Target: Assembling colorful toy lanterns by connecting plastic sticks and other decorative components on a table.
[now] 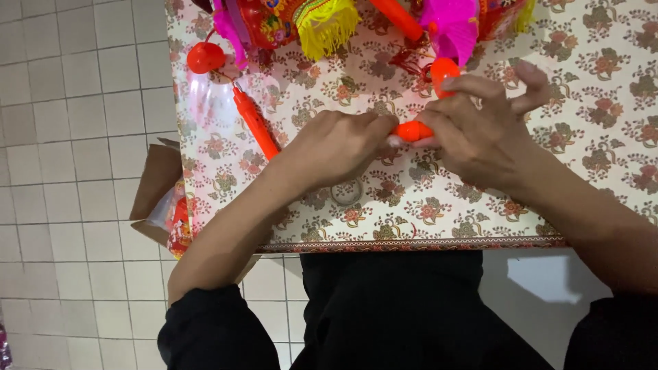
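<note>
My left hand and my right hand meet over a table covered with a floral cloth. Both grip a small orange plastic piece between them; only its middle shows between the fingers. A second orange part sticks up just behind my right hand's fingers, and whether it belongs to the same piece is unclear. An orange stick handle lies on the cloth to the left of my left hand.
Colourful paper lanterns in pink, red and yellow crowd the table's far edge, with a red ball at the left. An open cardboard box with red items stands on the tiled floor beside the table. A small ring lies under my left wrist.
</note>
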